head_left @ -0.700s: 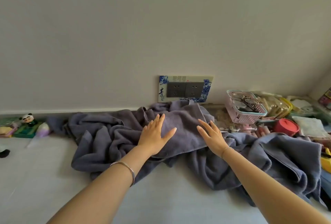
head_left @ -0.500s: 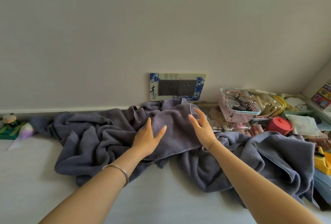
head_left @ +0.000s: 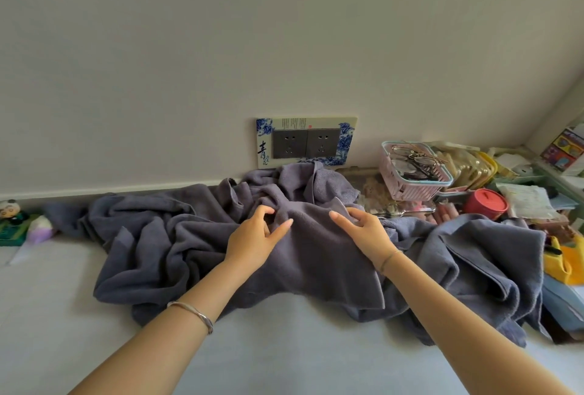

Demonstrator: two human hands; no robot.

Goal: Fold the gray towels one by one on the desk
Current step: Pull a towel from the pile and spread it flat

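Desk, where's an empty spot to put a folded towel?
The front of the desk is bare, from the towel heap to the near edge. The widest patch is front left, between the heap and the panda toy. The right side is crowded: pink basket, red tub, papers. The back, along the wall, lies under towels.

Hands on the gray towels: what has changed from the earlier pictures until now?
Both hands lay flat on the top gray towel before. Now the left hand pinches a fold of it, and the right hand has curled its fingers on it; whether it grips is unclear. The rest of the towel pile, the pink basket and the red container stayed in place.
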